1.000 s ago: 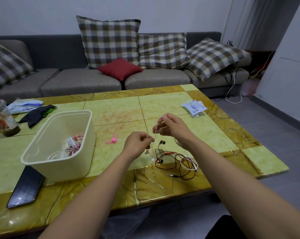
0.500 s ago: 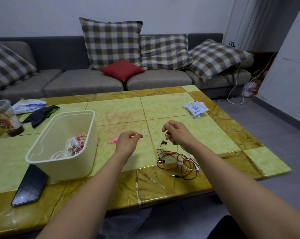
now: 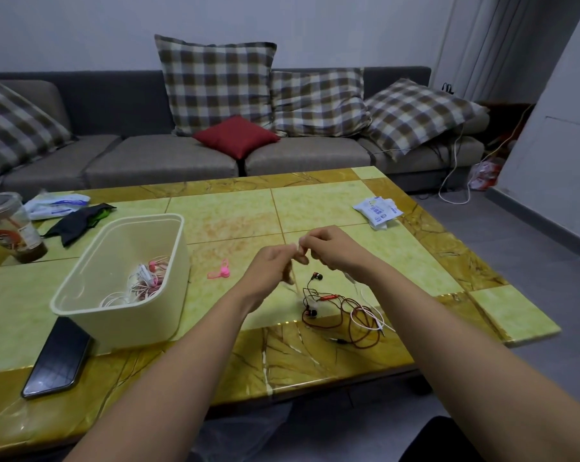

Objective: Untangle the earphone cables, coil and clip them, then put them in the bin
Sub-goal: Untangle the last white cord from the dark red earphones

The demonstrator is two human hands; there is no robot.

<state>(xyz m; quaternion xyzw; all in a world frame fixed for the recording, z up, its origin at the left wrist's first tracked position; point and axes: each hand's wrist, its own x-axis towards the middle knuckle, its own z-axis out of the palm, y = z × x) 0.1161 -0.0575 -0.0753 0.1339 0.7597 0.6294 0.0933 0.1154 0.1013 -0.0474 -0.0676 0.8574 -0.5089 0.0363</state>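
**White cable pinched in both hands; red set loose on table**

White earphone cable (image 3: 365, 296): thin and limp. One end rises to the hands, and the rest lies looped on the table (image 3: 232, 221), crossing the red earphone cable (image 3: 330, 297).

Judged handling: near weightless, with a smooth sheath likely to slip through a light pinch. The weak spots are the buds and the plug joint. Best held on bare cord away from the ends, drawing loops out slowly.

Left hand (image 3: 272, 268): fingers curled, apparently pinching the strand, though blur hides the contact. Right hand (image 3: 335, 248): fingers curled, pinching the same strand. The fingertips of the two hands meet.

Pink clip (image 3: 220, 271): small, soft-looking strap, lying between hands and bin. Bin (image 3: 132, 325): cream plastic with rounded corners, holding coiled pink and white earphones. Table surface is glossy, marbled yellow-green tile. A dark phone (image 3: 57, 358) lies just beside the bin.
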